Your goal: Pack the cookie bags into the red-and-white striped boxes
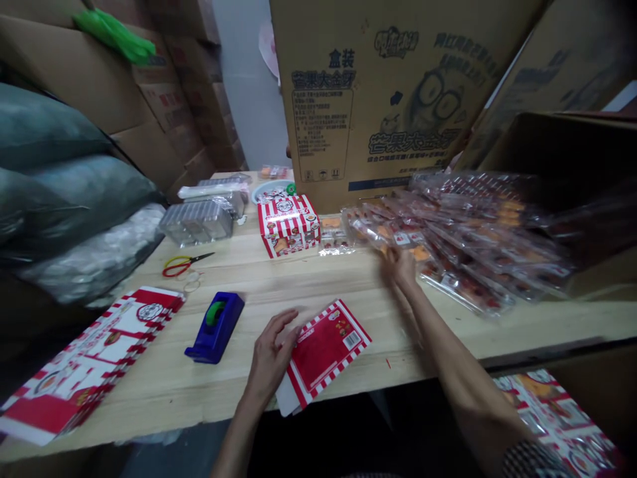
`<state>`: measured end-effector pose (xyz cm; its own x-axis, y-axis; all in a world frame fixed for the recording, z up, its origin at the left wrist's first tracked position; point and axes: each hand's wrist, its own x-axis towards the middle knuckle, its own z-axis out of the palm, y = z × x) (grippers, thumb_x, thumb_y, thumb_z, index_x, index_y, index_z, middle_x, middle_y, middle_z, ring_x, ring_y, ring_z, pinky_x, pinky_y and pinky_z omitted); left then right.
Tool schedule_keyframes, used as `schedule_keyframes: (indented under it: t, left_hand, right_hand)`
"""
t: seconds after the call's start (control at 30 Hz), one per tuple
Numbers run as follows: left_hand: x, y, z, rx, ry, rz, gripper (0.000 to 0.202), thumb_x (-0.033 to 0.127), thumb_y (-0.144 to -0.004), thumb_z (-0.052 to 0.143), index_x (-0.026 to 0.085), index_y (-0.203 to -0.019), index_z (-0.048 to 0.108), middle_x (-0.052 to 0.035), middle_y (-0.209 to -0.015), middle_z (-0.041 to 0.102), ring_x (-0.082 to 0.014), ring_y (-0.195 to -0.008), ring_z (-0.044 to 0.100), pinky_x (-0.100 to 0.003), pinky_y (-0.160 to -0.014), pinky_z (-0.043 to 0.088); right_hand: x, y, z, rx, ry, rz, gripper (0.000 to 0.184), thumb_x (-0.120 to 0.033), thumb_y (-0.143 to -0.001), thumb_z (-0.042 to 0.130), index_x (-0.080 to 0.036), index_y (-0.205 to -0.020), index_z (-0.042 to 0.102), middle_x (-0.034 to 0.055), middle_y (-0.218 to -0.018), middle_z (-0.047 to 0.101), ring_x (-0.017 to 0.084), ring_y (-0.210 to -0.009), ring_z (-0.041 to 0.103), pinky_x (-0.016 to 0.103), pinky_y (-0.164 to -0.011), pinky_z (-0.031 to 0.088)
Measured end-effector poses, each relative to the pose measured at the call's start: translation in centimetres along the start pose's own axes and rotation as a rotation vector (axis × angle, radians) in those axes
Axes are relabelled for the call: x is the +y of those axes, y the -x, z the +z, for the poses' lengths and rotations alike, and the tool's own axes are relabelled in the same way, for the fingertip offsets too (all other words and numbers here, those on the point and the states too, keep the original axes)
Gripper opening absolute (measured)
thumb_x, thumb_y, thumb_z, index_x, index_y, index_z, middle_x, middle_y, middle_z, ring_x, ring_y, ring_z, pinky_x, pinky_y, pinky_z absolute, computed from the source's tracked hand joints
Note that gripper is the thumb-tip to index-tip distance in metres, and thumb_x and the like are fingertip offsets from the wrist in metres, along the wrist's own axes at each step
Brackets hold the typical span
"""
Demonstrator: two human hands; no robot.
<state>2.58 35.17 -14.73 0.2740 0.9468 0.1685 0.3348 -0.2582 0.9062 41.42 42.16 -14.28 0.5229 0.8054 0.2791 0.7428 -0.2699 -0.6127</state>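
A red box [326, 346] with red-and-white striped edges and a barcode lies tilted at the table's front edge. My left hand [273, 348] is closed on its left side, thumb over the top. Farther out, my right hand [402, 267] is curled at the near left edge of a pile of clear plastic packets [462, 232] with orange and dark red pieces inside. Its fingers close on the edge of one packet [374, 234]; motion blur softens them. A standing striped box [288, 226] is left of that packet.
A blue tape dispenser [215, 328], scissors [184, 263] and a stack of flat striped cartons [94, 358] lie on the left. Behind them are clear plastic trays [199, 222]. Large cardboard boxes [343, 133] wall off the back. More printed cartons [557, 418] sit low on the right.
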Motion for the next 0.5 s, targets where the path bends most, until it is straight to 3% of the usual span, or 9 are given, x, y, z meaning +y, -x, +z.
schedule_keyframes:
  t: [0.1, 0.17, 0.23, 0.3, 0.37, 0.43, 0.5]
  left_hand:
    - [1.6, -0.5, 0.3, 0.079, -0.012, 0.078, 0.036, 0.036, -0.091, 0.060, 0.024, -0.124, 0.064, -0.0103, -0.135, 0.060, -0.0265, -0.127, 0.056, -0.044, -0.103, 0.048]
    - [3.7, -0.6, 0.0, 0.175, -0.022, 0.119, 0.055, 0.036, -0.087, 0.066, 0.028, -0.140, 0.050, -0.0108, -0.148, 0.048, -0.0281, -0.137, 0.046, -0.047, -0.108, 0.044]
    - [6.4, -0.5, -0.8, 0.253, -0.037, 0.153, 0.089, 0.037, -0.079, 0.077, 0.032, -0.153, 0.027, -0.0113, -0.161, 0.028, -0.0302, -0.147, 0.031, -0.051, -0.115, 0.035]
    - [8.9, -0.1, -2.1, 0.221, -0.028, 0.176, 0.113, 0.037, -0.068, 0.086, 0.032, -0.156, 0.016, -0.0127, -0.165, 0.019, -0.0324, -0.150, 0.023, -0.053, -0.119, 0.029]
    - [10.5, 0.6, -3.8, 0.044, 0.045, 0.119, 0.104, 0.035, -0.065, 0.087, 0.027, -0.153, 0.032, -0.0147, -0.155, 0.040, -0.0329, -0.142, 0.039, -0.052, -0.114, 0.036]
    - [11.0, 1.9, -5.5, -0.241, 0.157, -0.041, 0.070, 0.033, -0.072, 0.082, 0.019, -0.135, 0.057, -0.0147, -0.131, 0.065, -0.0302, -0.121, 0.061, -0.047, -0.103, 0.049]
    - [10.3, 3.9, -7.2, -0.420, 0.246, -0.214, 0.042, 0.033, -0.077, 0.077, 0.014, -0.114, 0.071, -0.0125, -0.105, 0.076, -0.0253, -0.097, 0.071, -0.040, -0.090, 0.056]
  right_hand:
    - [0.1, 2.6, -4.3, 0.040, -0.150, -0.029, 0.047, -0.044, -0.094, 0.038, -0.011, -0.106, 0.070, 0.0158, -0.098, 0.073, 0.028, -0.092, 0.068, 0.040, -0.081, 0.054]
    - [-0.8, 5.2, -7.2, -0.019, -0.254, -0.067, 0.048, -0.050, -0.093, 0.043, -0.013, -0.101, 0.072, 0.0122, -0.091, 0.075, 0.025, -0.085, 0.070, 0.037, -0.075, 0.056]
    - [-2.4, 8.3, -9.7, -0.163, -0.366, -0.113, 0.044, -0.055, -0.088, 0.056, -0.016, -0.098, 0.074, 0.0090, -0.091, 0.076, 0.023, -0.081, 0.071, 0.035, -0.073, 0.058]
    - [-4.7, 11.4, -11.2, -0.448, -0.565, -0.137, 0.039, -0.052, -0.083, 0.067, -0.019, -0.103, 0.075, 0.0085, -0.098, 0.077, 0.023, -0.084, 0.071, 0.035, -0.077, 0.058]
    - [-7.2, 14.0, -11.5, -0.716, -0.642, -0.156, 0.036, -0.049, -0.083, 0.071, -0.020, -0.103, 0.077, 0.0080, -0.102, 0.077, 0.023, -0.090, 0.071, 0.036, -0.084, 0.057]
    - [-9.2, 15.9, -10.8, -0.908, -0.703, -0.136, 0.039, -0.050, -0.081, 0.074, -0.019, -0.103, 0.077, 0.0078, -0.101, 0.077, 0.023, -0.091, 0.071, 0.038, -0.086, 0.057]
    - [-10.6, 17.2, -9.7, -1.034, -0.744, -0.107, 0.044, -0.052, -0.079, 0.074, -0.018, -0.107, 0.076, 0.0082, -0.101, 0.077, 0.024, -0.091, 0.072, 0.039, -0.087, 0.057]
